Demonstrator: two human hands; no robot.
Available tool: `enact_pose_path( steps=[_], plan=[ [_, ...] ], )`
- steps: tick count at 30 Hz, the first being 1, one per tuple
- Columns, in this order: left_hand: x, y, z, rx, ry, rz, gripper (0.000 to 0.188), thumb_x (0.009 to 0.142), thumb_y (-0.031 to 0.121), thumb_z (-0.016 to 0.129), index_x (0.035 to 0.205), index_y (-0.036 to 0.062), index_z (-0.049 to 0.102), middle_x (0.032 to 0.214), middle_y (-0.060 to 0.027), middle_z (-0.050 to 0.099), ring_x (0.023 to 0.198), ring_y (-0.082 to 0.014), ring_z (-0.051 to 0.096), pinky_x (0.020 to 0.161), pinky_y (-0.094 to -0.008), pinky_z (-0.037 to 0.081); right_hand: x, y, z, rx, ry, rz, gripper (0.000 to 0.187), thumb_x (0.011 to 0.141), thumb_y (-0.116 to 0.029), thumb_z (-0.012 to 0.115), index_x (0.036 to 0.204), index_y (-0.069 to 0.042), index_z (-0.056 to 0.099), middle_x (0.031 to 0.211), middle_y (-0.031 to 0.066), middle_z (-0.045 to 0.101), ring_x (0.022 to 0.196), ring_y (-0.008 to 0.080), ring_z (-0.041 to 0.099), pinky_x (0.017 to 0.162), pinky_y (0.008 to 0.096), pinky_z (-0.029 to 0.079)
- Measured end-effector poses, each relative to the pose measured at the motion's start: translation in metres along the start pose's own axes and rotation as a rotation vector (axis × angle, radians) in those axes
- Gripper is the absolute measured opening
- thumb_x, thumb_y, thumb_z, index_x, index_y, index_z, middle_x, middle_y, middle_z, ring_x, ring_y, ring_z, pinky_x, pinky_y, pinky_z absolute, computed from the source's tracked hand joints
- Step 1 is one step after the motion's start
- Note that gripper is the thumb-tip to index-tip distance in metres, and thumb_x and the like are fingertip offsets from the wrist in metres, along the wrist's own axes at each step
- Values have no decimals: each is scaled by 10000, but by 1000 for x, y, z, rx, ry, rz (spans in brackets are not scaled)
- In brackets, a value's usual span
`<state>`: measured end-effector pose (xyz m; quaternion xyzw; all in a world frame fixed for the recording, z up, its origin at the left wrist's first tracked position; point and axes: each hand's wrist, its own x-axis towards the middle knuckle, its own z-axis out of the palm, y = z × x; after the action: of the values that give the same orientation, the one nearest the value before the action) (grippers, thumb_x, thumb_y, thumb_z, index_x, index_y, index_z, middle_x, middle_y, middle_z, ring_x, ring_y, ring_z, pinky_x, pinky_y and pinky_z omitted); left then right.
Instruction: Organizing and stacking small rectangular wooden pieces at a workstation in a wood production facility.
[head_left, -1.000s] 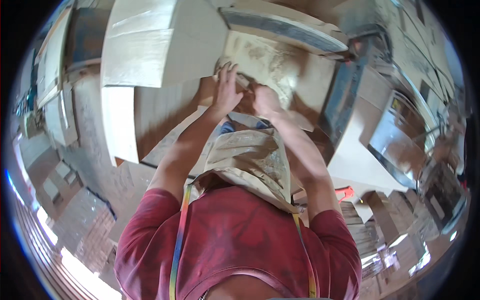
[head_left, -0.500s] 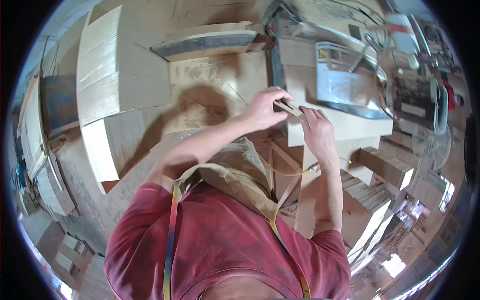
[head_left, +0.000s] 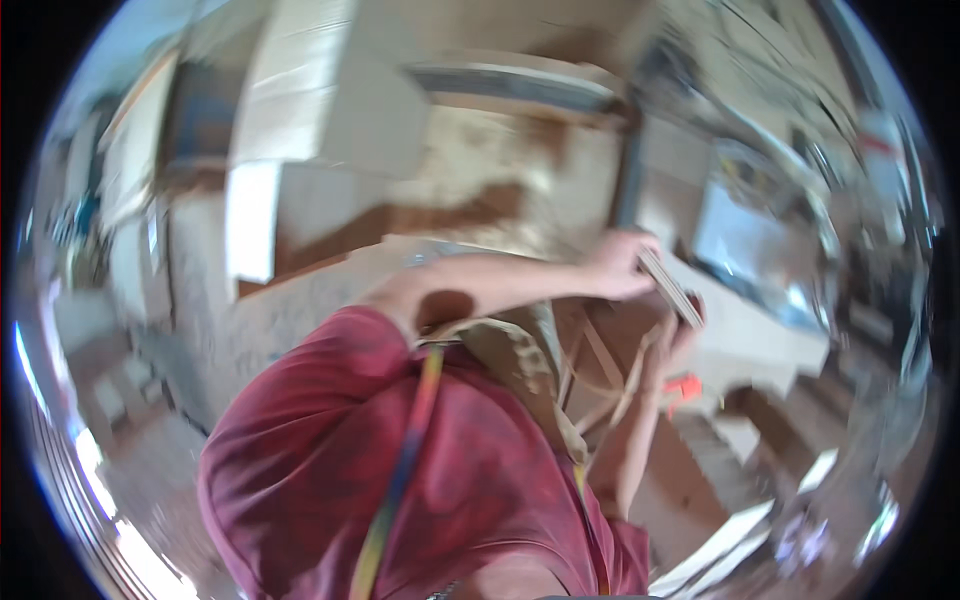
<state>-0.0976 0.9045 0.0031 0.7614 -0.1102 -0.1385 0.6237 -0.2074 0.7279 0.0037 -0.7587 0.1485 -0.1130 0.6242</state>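
Between both hands I hold a small stack of thin wooden strips [head_left: 671, 288], tilted down toward the right. My left hand [head_left: 620, 266] is closed on the upper end. Around the lower end my right hand [head_left: 674, 332] is closed, its fingers partly blurred. Just below the right hand, beside my wrist, is an orange-red object [head_left: 683, 392] whose kind I cannot make out. The strips are above the near edge of a pale board-topped worktable [head_left: 770, 340].
A machine with a shiny sheet-like cover [head_left: 750, 225] stands on the worktable. Stacked wooden pieces [head_left: 700, 465] and a wooden block [head_left: 775, 425] lie at right. Large pale boxes [head_left: 375, 110] stand at left. A brown apron [head_left: 505, 355] hangs at my front.
The whole view has shifted and blurred, with the surroundings now farther right. Both hands have come lower and right in the picture, still holding the strips, which tilt more steeply. The orange-red object now shows.
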Motion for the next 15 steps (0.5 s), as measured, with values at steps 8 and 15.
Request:
enact_pose_path(
  steps=[8, 15],
  plan=[
    [-107, -10, -120, -530, 251, -525, 301, 896, 110, 769, 1183, 38, 709, 1037, -101, 730, 810, -163, 682, 714, -307, 572, 18, -82, 63, -480, -601, -2, 392, 1064, -42, 627, 1442, 56, 598, 1352, 182, 689, 1227, 235, 658, 1082, 318, 497],
    [-296, -58, -215, -571, 314, -674, 358, 988, 136, 773, 1296, -23, 682, 1170, -122, 733, 941, -199, 712, 820, -302, 600, -21, -79, 231, -88, -951, 79, 396, 1047, -48, 662, 1430, 47, 624, 1281, 170, 750, 1105, 210, 700, 992, 293, 533]
  ],
)
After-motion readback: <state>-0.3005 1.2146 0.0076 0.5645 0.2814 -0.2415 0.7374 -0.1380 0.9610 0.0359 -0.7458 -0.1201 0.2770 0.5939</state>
